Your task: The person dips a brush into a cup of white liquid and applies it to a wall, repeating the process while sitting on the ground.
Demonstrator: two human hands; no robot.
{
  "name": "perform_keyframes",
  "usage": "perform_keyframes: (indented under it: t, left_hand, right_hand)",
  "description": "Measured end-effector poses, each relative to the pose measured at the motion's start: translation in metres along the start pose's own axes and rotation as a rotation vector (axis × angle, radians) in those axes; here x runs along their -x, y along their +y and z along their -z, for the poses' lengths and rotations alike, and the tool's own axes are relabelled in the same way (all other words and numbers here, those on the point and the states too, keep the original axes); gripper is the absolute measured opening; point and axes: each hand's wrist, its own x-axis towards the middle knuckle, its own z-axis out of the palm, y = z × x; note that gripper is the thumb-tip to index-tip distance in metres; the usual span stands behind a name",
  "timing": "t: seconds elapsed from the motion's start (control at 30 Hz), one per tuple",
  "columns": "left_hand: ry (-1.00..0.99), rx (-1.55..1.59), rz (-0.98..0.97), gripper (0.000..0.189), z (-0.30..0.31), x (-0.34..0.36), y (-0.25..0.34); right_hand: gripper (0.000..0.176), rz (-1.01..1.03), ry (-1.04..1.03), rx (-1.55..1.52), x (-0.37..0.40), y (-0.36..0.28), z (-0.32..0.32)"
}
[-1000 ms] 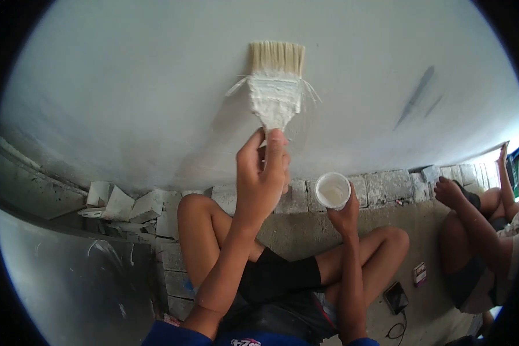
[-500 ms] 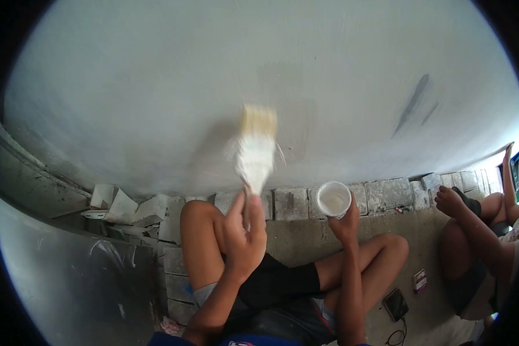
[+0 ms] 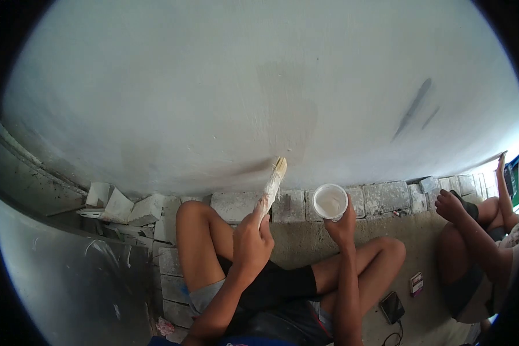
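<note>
My left hand is closed around the handle of a paintbrush smeared with white paint. The brush is turned edge-on, its pale bristle tips pointing up at the lower part of the grey-white wall. To the right, a white plastic cup is gripped by my right hand, with fingers around its side. White paint shows inside the cup, whose mouth faces up toward me. A damp-looking darker patch marks the wall just above the brush.
A row of grey blocks runs along the wall's foot. Broken white pieces lie at left, beside a metal sheet. Another person sits at right. A phone with a cable and a small box rest on the floor.
The brush has come down and slightly right along the wall, turning from its broad face to its narrow edge. My right hand and the cup have hardly moved.
</note>
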Motion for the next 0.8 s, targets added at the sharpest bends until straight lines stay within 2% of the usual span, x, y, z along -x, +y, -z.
perform_keyframes:
  t: [0.07,0.13,0.17,0.23,0.33,0.37,0.43,0.57,0.63,0.67,0.73,0.77,0.8]
  left_hand:
    - [-0.045,-0.007,0.007,0.035,0.02,0.001,0.015]
    - [0.227,0.015,-0.318,0.038,0.042,-0.017,0.034]
    - [0.226,0.012,-0.316,0.038,0.052,-0.028,0.045]
    - [0.415,0.07,-0.433,0.036,0.063,-0.05,0.062]
    - [0.478,-0.04,-0.445,0.037,0.05,-0.065,0.053]
    - [0.477,-0.037,-0.447,0.037,0.042,-0.062,0.048]
    - [0.389,0.011,-0.276,0.037,0.023,-0.045,0.032]
    - [0.324,0.019,-0.138,0.039,-0.009,-0.017,-0.001]
    - [0.159,-0.068,-0.091,0.041,-0.006,-0.007,-0.01]
    - [0.166,-0.067,-0.099,0.041,0.0,-0.002,-0.009]
    - [0.015,0.003,-0.14,0.04,0.027,-0.002,0.009]
    - [0.029,-0.084,-0.159,0.035,0.046,-0.004,0.027]
    - [0.138,-0.038,-0.23,0.034,0.062,-0.012,0.046]
  right_hand:
    - [0.053,-0.008,-0.006,0.008,0.0,-0.005,0.0]
    - [0.053,-0.015,-0.01,0.008,0.0,-0.006,-0.004]
    - [0.052,-0.005,-0.023,-0.022,-0.001,-0.005,-0.004]
    - [0.052,0.009,-0.04,-0.049,-0.002,-0.004,-0.003]
    - [0.052,0.013,-0.035,-0.018,0.0,0.002,-0.003]
    - [0.054,0.008,-0.034,0.002,0.001,0.005,-0.002]
    - [0.057,-0.004,-0.03,0.021,0.002,0.011,0.001]
    - [0.057,0.016,-0.023,-0.013,0.005,0.01,0.002]
    - [0.057,0.038,-0.009,0.011,-0.001,0.002,0.0]
    - [0.052,0.034,-0.016,-0.018,0.0,-0.004,-0.001]
    - [0.048,0.041,-0.008,-0.051,-0.005,-0.01,-0.002]
    - [0.048,0.034,-0.006,-0.05,-0.005,-0.011,-0.002]
    - [0.048,0.015,-0.009,-0.046,0.0,-0.011,-0.001]
